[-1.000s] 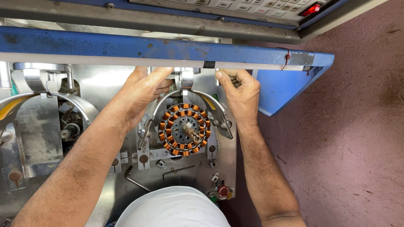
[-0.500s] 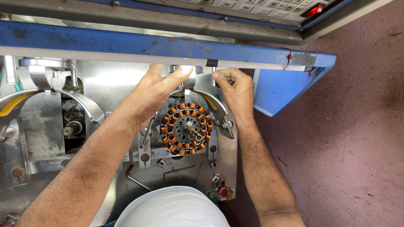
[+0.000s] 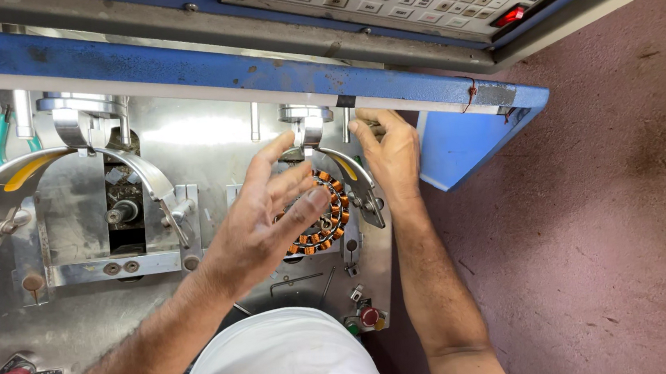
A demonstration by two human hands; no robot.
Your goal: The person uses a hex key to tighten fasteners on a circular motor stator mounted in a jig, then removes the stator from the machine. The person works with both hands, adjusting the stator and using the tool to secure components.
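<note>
Head view is showing the copper-wound stator [image 3: 326, 216] sitting on the right-hand winding station of the steel machine plate [image 3: 204, 134], under the curved guide arm [image 3: 355, 178], and you are spreading your left hand [image 3: 258, 219] open over its near-left side, fingers loose and gripping nothing. Your right hand [image 3: 390, 155] is reaching to the far side by the blue frame [image 3: 439, 93]; whether those fingertips are pinching anything I cannot tell. Judging by this, you are best keeping the open palm flat and clear of the windings.
</note>
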